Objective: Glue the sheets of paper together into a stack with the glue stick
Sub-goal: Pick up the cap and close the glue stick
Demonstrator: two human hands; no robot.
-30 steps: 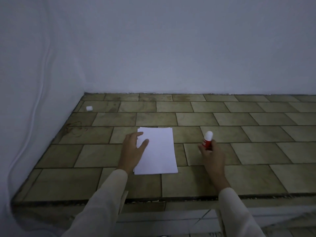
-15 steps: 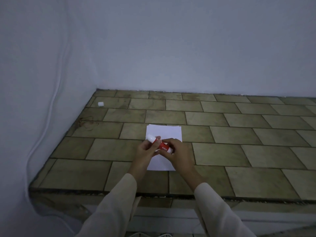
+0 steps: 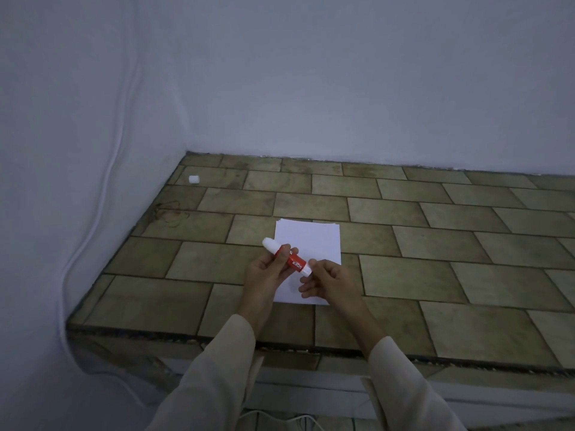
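Fingers (image 3: 282, 255), left hand (image 3: 267, 273), grip red glue stick (image 3: 295, 262), white-capped, tilted.

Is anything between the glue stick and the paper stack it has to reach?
Nothing lies on the white paper stack, directly under the red glue stick held by left hand and right hand. Its white rounded end looks still capped.

The right hand (image 3: 330, 279) brought the glue stick (image 3: 294, 260) over the paper (image 3: 311, 237), and the left hand (image 3: 267, 272) now grips it.
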